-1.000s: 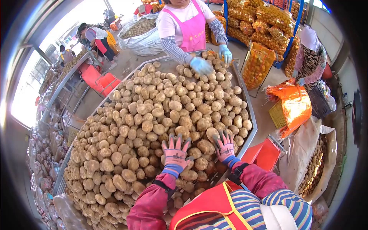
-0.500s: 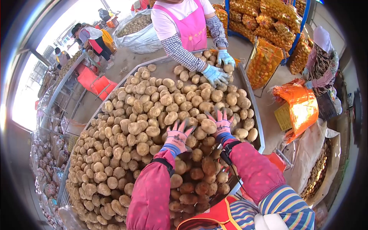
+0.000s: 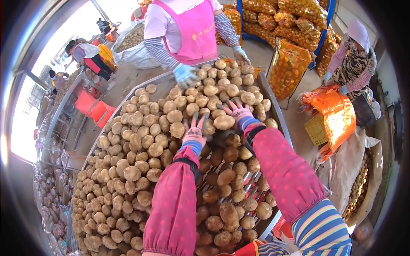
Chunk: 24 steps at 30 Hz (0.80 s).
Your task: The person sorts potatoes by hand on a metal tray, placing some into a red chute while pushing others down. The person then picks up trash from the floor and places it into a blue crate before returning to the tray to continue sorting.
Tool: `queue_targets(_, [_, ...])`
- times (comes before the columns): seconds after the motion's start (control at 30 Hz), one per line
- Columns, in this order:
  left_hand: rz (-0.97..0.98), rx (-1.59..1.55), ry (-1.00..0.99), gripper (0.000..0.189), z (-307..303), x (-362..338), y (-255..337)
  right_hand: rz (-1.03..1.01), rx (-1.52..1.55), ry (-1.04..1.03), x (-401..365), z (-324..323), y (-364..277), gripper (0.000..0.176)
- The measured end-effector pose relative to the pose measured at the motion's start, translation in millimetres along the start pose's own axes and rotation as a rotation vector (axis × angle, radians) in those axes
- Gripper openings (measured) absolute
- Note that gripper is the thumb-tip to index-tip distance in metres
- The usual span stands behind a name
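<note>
A broad heap of potatoes (image 3: 141, 158) covers the sorting table (image 3: 128, 91) in front of me. My left hand (image 3: 195, 133), in a pink glove with dark fingertips, lies on the potatoes with its fingers spread. To its right my right hand (image 3: 239, 114), gloved the same way, rests fingers apart against the pile. One larger potato (image 3: 224, 122) sits between the two hands. Below my wrists the potatoes lie thinner, and slats (image 3: 254, 187) of the table show among them. Neither hand is closed around a potato.
Across the table stands a person in a pink apron (image 3: 198, 32), a blue-gloved hand (image 3: 186, 76) at the heap's far edge. On the right, another person (image 3: 354, 59) handles an orange mesh bag (image 3: 335, 113). Filled potato sacks (image 3: 294, 25) are stacked behind a full bag (image 3: 288, 70).
My hands have moved forward, away from me, and the potatoes before them are bunched toward the far end. More slats show below. The co-worker's hands have moved apart.
</note>
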State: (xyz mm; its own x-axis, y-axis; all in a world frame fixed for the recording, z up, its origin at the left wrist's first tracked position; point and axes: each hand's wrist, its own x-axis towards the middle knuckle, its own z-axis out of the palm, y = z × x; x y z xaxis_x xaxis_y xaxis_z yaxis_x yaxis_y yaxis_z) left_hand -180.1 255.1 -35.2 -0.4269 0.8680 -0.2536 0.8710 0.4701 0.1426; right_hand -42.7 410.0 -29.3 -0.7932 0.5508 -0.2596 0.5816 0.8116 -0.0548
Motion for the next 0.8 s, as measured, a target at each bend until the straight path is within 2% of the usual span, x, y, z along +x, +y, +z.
queue_targets(0.03, [0.060, 0.029, 0.078, 0.096, 10, 12, -7, -0.033, -0.079, -0.083, 4, -10, 12, 0.084])
queue_targets(0.1, [0.030, -0.112, 0.064, 0.093, 11, 26, -11, -0.092, -0.094, 0.037, 10, -5, 33, 0.067])
queue_targets(0.17, [-0.047, -0.081, 0.034, 0.094, 4, 26, -6, -0.104, 0.030, 0.215, -8, -5, 44, 0.063])
queue_targets(0.23, [-0.110, -0.007, 0.094, 0.089, 16, 24, -7, -0.076, 0.256, 0.387, -55, 9, 49, 0.060])
queue_targets(0.27, [-0.020, 0.158, 0.075, 0.085, 19, 19, -12, -0.076, 0.296, 0.401, -87, 18, 48, 0.061])
queue_targets(0.3, [0.070, 0.214, 0.104, 0.085, 25, 9, -20, -0.162, 0.338, 0.422, -117, 35, 53, 0.063])
queue_targets(0.37, [0.011, 0.075, -0.094, 0.087, 8, -36, -16, -0.250, 0.334, 0.372, -196, 34, 34, 0.067])
queue_targets(0.4, [0.080, 0.081, -0.162, 0.087, 5, -57, -20, -0.292, 0.272, 0.232, -228, 44, 30, 0.076])
queue_targets(0.47, [0.150, 0.250, -0.157, 0.094, -12, -121, -8, -0.388, 0.306, 0.113, -285, 55, 5, 0.083])
queue_targets(0.5, [0.322, 0.270, -0.055, 0.097, -17, -160, -6, -0.461, 0.356, 0.106, -306, 51, -14, 0.083])
queue_targets(0.53, [0.422, 0.229, -0.104, 0.091, -32, -201, 5, -0.568, 0.361, 0.018, -321, 54, -29, 0.081])
queue_targets(0.57, [0.563, 0.233, -0.089, 0.086, -35, -238, 11, -0.688, 0.383, 0.074, -334, 51, -49, 0.078])
queue_targets(0.6, [0.666, 0.126, -0.207, 0.083, -41, -271, 19, -0.797, 0.402, 0.066, -345, 73, -65, 0.074])
queue_targets(0.63, [0.834, 0.142, -0.286, 0.087, -27, -300, 17, -0.979, 0.331, 0.063, -348, 83, -81, 0.069])
queue_targets(0.67, [0.955, 0.209, -0.306, 0.079, -10, -319, 14, -1.081, 0.364, 0.091, -352, 88, -101, 0.066])
queue_targets(0.7, [1.080, 0.270, -0.320, 0.072, 7, -339, 11, -1.190, 0.261, 0.087, -354, 114, -121, 0.064])
queue_targets(0.73, [1.204, 0.323, -0.329, 0.065, 24, -358, 8, -1.256, 0.255, 0.185, -350, 124, -132, 0.062])
queue_targets(0.77, [1.274, 0.344, -0.313, 0.061, 30, -367, 8, -1.316, 0.255, 0.286, -349, 127, -141, 0.060])
queue_targets(0.8, [1.254, 0.359, -0.217, 0.060, 38, -370, 7, -1.329, 0.227, 0.196, -347, 130, -140, 0.057])
